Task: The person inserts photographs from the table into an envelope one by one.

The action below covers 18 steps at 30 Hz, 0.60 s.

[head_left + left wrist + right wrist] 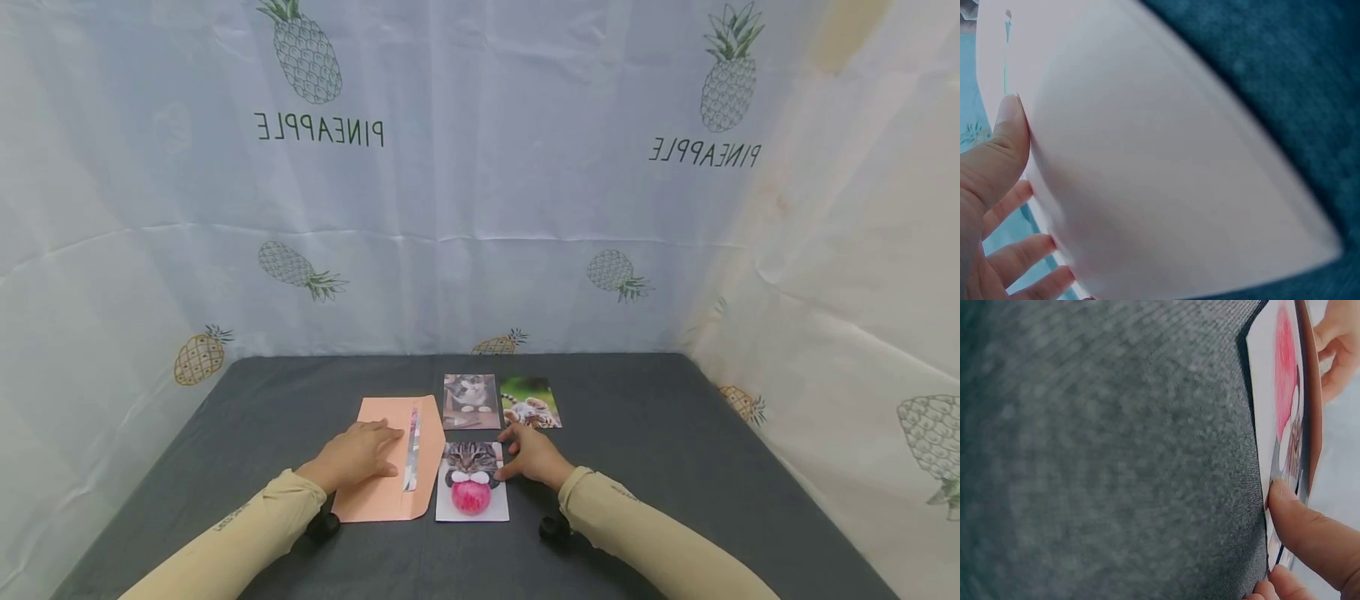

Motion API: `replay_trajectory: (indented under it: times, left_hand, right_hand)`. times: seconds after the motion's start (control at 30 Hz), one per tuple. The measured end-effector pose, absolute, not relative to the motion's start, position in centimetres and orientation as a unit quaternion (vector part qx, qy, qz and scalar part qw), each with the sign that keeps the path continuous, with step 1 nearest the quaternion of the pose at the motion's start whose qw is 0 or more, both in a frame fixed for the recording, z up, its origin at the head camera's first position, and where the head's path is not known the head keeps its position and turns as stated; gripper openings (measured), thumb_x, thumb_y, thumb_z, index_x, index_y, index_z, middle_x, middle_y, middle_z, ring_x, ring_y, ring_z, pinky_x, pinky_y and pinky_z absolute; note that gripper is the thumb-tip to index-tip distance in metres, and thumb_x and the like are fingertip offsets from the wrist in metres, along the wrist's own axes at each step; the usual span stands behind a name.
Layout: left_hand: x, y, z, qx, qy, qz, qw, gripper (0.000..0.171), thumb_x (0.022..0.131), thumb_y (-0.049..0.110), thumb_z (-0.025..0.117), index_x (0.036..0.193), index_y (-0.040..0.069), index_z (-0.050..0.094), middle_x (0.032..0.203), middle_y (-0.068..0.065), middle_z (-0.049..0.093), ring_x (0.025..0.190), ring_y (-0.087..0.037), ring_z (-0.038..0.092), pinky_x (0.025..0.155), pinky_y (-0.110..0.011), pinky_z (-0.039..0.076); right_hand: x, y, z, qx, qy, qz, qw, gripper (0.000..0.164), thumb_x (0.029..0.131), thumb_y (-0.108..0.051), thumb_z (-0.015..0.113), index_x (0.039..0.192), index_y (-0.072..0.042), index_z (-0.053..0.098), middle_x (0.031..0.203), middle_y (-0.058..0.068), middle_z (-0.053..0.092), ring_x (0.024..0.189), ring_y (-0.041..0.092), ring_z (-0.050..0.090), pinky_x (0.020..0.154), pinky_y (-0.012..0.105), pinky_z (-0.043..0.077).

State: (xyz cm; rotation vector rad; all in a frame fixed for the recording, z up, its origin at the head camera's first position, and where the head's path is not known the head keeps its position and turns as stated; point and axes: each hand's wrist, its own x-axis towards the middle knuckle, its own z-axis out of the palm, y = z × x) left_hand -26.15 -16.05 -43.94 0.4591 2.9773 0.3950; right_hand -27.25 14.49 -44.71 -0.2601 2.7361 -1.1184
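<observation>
An orange envelope (352,496) lies at the left, its flap (431,458) folded out to the right. A strip of a picture (412,454) shows at its opening. My left hand (356,454) rests on the envelope with its fingers spread; in the left wrist view the thumb (1007,140) lies along the paper. Beside the flap is a photo card (471,497) of a tabby cat with a pink ball shape. My right hand (534,457) holds this card by its upper right edge, thumb (1304,528) on the edge and fingers near the corner.
Behind the tabby card lie a grey-and-white cat photo (470,404) and a tiger cub photo (531,404), side by side. Everything is on a dark cloth-covered table (637,433). A white curtain (480,183) printed with pineapples surrounds it.
</observation>
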Motion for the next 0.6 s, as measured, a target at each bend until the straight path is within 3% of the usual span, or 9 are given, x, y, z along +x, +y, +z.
replay_trajectory:
  times: [0.3,0.6]
  left_hand:
    - [-26.1,-16.1,-43.9,0.151,0.978,0.132,0.051,0.066,0.079,0.04,0.076,0.135,0.012,0.057,0.145,-0.019,0.047,0.135,-0.043,0.04,0.102,-0.064,0.037]
    - [-25.8,-16.1,-43.8,0.164,0.977,0.128,0.044,0.064,0.08,0.04,0.076,0.135,0.013,0.058,0.144,-0.019,0.048,0.133,-0.044,0.042,0.1,-0.063,0.039]
  right_hand:
    - [-26.9,13.9,-44.4,-0.1,0.921,-0.37,0.069,0.064,0.063,0.001,0.088,0.117,-0.006,0.055,0.087,0.005,0.057,0.078,0.019,0.052,0.064,0.033,0.045]
    - [-25.7,13.8,-44.0,-0.115,0.901,-0.412,0.074,0.057,0.066,0.011,0.081,0.11,-0.008,0.05,0.075,0.006,0.059,0.064,0.018,0.053,0.055,0.03,0.046]
